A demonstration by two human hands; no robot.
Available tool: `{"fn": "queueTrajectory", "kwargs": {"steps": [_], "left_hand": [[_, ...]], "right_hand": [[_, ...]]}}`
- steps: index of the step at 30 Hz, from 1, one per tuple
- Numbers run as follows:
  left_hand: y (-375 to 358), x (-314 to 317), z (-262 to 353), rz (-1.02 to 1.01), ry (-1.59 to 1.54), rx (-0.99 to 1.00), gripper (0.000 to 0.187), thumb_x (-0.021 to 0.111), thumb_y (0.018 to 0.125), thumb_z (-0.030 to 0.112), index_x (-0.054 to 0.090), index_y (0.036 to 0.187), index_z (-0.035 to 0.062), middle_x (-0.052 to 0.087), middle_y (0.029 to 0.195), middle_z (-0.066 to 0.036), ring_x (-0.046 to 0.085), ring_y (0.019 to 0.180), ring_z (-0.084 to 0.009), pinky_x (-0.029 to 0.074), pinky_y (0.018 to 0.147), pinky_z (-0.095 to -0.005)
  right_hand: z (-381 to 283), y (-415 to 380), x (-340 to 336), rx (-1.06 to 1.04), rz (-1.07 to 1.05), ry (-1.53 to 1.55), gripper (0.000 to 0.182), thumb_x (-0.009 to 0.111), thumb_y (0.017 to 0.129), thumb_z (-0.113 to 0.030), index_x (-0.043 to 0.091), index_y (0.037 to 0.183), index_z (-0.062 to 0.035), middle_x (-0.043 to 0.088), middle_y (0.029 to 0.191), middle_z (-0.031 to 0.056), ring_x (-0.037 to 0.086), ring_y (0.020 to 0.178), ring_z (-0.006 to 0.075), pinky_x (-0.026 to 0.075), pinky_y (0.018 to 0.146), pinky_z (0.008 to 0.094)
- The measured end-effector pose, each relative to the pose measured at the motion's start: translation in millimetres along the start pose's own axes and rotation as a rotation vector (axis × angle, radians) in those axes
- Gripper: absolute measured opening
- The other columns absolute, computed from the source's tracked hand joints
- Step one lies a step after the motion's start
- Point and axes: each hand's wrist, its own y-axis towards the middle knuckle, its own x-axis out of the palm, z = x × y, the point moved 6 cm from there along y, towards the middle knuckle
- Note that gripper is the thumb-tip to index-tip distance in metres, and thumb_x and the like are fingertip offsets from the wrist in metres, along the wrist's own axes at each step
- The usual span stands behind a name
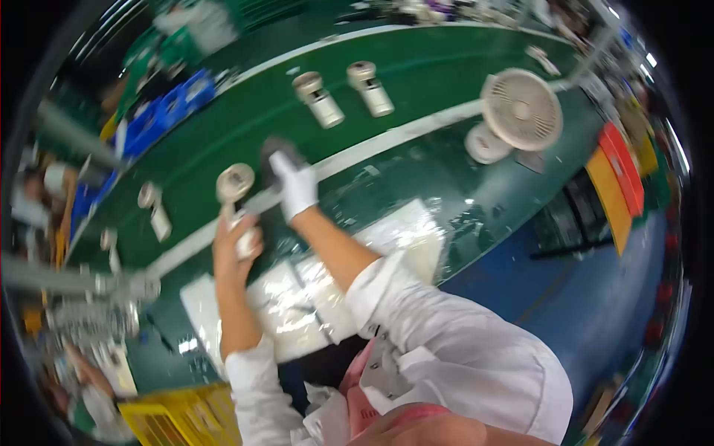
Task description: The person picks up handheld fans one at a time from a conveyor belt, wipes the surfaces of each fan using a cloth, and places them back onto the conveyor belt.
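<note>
My left hand point(232, 253) is closed around the body of one small white fan point(236, 195), its round head up, held just over the near white edge of the green belt point(245, 111). My right hand point(296, 186) (gloved in white) reaches past it and seems to pinch one dark piece point(275, 152); I cannot tell how tightly. Farther up the belt lie two more fans point(318, 98). One big fan point(520, 108) stands on the right.
</note>
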Motion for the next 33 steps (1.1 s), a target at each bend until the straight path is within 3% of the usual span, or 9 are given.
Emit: {"fn": "queueTrajectory", "kwargs": {"steps": [1, 5, 11, 15, 21, 23, 26, 30, 33], "left_hand": [[-2, 9, -5, -0.077, 0.016, -0.024, 0.044, 0.067, 0.091, 0.004, 0.045, 0.128, 0.0101, 0.059, 0.088, -0.007, 0.050, 0.053, -0.0127, 0.036, 0.040, -0.0262], [-3, 11, -24, -0.180, -0.051, -0.150, 0.060, 0.064, 0.088, -0.003, 0.039, 0.140, 0.0142, 0.053, 0.084, -0.007, 0.050, 0.052, -0.0148, 0.036, 0.039, -0.0306], [-11, -3, -9, -0.117, -0.077, -0.085, 0.054, 0.059, 0.087, -0.006, 0.044, 0.135, 0.0132, 0.055, 0.086, -0.007, 0.051, 0.054, -0.0158, 0.037, 0.041, -0.0310], [-8, -12, -9, -0.085, -0.136, -0.107, 0.051, 0.058, 0.087, -0.005, 0.043, 0.133, 0.0088, 0.055, 0.086, -0.008, 0.050, 0.054, -0.0156, 0.036, 0.040, -0.0295], [-8, -24, -5, -0.059, -0.057, -0.091, 0.062, 0.059, 0.086, -0.007, 0.039, 0.141, 0.0099, 0.056, 0.088, -0.009, 0.050, 0.055, -0.0155, 0.037, 0.042, -0.0301], [-8, -25, -1, -0.039, -0.028, -0.055, 0.075, 0.059, 0.086, -0.007, 0.031, 0.152, 0.0125, 0.056, 0.088, -0.009, 0.050, 0.055, -0.0155, 0.037, 0.043, -0.0300], [-2, -21, 8, -0.179, -0.106, 0.011, 0.085, 0.060, 0.087, -0.007, 0.022, 0.159, 0.0178, 0.056, 0.088, -0.009, 0.051, 0.055, -0.0153, 0.038, 0.043, -0.0292], [-8, -13, 19, -0.198, -0.124, 0.049, 0.083, 0.063, 0.087, -0.004, 0.024, 0.158, 0.0176, 0.056, 0.088, -0.007, 0.050, 0.053, -0.0141, 0.036, 0.041, -0.0284], [-12, -17, 22, -0.155, 0.084, 0.086, 0.088, 0.068, 0.085, -0.003, 0.024, 0.160, 0.0168, 0.057, 0.086, -0.007, 0.050, 0.052, -0.0123, 0.037, 0.040, -0.0273]], "right_hand": [[7, 2, -3, -0.043, 0.004, -0.064, 0.028, 0.070, 0.094, -0.022, 0.072, 0.114, -0.0022, 0.070, 0.109, 0.0035, 0.061, 0.095, 0.0123, 0.050, 0.081, 0.0288], [19, -23, 15, 0.037, -0.119, -0.125, 0.028, 0.068, 0.096, -0.014, 0.069, 0.118, 0.0040, 0.070, 0.114, 0.0048, 0.062, 0.104, 0.0129, 0.049, 0.092, 0.0281], [-10, -53, 59, -0.754, -0.493, -0.799, 0.029, 0.067, 0.092, -0.005, 0.071, 0.120, -0.0018, 0.067, 0.130, 0.0133, 0.060, 0.127, 0.0287, 0.044, 0.110, 0.0398], [-1, -67, 65, -0.622, -0.612, -0.715, 0.027, 0.071, 0.088, -0.011, 0.073, 0.112, 0.0003, 0.069, 0.125, 0.0162, 0.062, 0.123, 0.0330, 0.045, 0.108, 0.0411], [17, -58, 40, 0.179, -0.484, -0.244, 0.024, 0.065, 0.085, -0.007, 0.074, 0.101, 0.0067, 0.075, 0.099, 0.0106, 0.068, 0.091, 0.0175, 0.052, 0.083, 0.0284], [8, -49, 38, -0.034, -0.599, -0.184, 0.025, 0.062, 0.085, -0.007, 0.072, 0.103, 0.0078, 0.074, 0.100, 0.0133, 0.070, 0.089, 0.0218, 0.053, 0.087, 0.0320], [47, -38, 26, 0.449, -0.538, 0.409, 0.027, 0.058, 0.086, -0.007, 0.068, 0.106, 0.0078, 0.072, 0.100, 0.0160, 0.070, 0.091, 0.0290, 0.054, 0.091, 0.0412], [32, -19, 15, 0.466, -0.350, 0.655, 0.031, 0.055, 0.087, -0.007, 0.058, 0.117, 0.0017, 0.066, 0.109, 0.0181, 0.067, 0.099, 0.0372, 0.052, 0.095, 0.0524], [25, -1, 2, 0.344, -0.017, 0.602, 0.030, 0.061, 0.092, -0.014, 0.061, 0.118, -0.0003, 0.067, 0.110, 0.0162, 0.068, 0.096, 0.0337, 0.053, 0.093, 0.0454]]}}
